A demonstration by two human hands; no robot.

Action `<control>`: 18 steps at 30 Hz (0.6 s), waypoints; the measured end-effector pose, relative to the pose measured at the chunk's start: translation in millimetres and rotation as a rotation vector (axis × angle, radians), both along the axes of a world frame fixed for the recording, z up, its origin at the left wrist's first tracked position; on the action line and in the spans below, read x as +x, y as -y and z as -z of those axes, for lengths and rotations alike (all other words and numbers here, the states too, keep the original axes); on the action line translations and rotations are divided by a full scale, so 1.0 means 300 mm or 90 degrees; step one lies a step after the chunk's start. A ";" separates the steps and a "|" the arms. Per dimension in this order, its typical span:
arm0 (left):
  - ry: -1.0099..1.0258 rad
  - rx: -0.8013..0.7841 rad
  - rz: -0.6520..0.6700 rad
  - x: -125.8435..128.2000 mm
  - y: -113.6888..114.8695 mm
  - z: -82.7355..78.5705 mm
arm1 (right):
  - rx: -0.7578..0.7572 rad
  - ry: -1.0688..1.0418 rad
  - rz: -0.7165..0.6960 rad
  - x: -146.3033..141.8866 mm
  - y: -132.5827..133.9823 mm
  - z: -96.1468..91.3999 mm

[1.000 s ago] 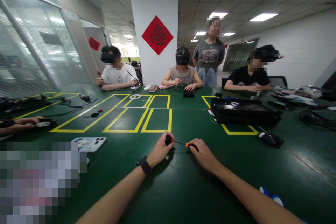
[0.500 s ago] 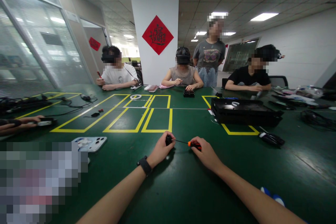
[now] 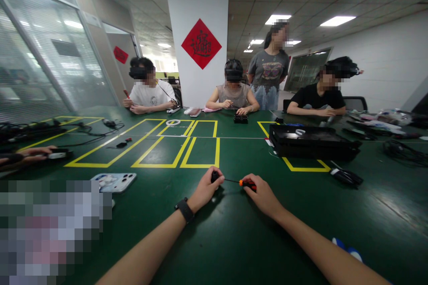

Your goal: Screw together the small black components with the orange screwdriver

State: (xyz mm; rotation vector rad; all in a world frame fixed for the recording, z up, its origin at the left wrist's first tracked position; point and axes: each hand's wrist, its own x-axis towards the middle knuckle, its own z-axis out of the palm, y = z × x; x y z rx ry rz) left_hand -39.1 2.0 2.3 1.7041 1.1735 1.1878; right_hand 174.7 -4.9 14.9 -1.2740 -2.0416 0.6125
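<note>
A screwdriver [image 3: 248, 185] with an orange and black handle lies in my right hand [image 3: 262, 193], its fingers wrapped round the handle. Its thin dark shaft points left, toward my left hand [image 3: 210, 185]. Between the thumb and fingers of that hand is a small black part [image 3: 214, 177], mostly covered, so its kind does not show. The shaft's end reaches the left fingertips; whether the tip touches the black part I cannot tell. Both hands are just above the green table [image 3: 230, 240], in front of my body.
A phone [image 3: 115, 182] lies to the left, and a black tray-like case [image 3: 310, 140] stands at the right beyond a bundled black cable [image 3: 346, 177]. Yellow tape outlines [image 3: 199, 166] mark the table. Several people are across it; another person's hand [image 3: 40, 153] is at far left.
My hands and the screwdriver have stayed almost in place. The standing person across the table has shifted slightly to the right.
</note>
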 end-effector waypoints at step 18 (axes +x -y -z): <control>-0.468 0.243 0.043 0.017 0.049 -0.042 | 0.030 0.123 0.038 0.008 0.000 0.004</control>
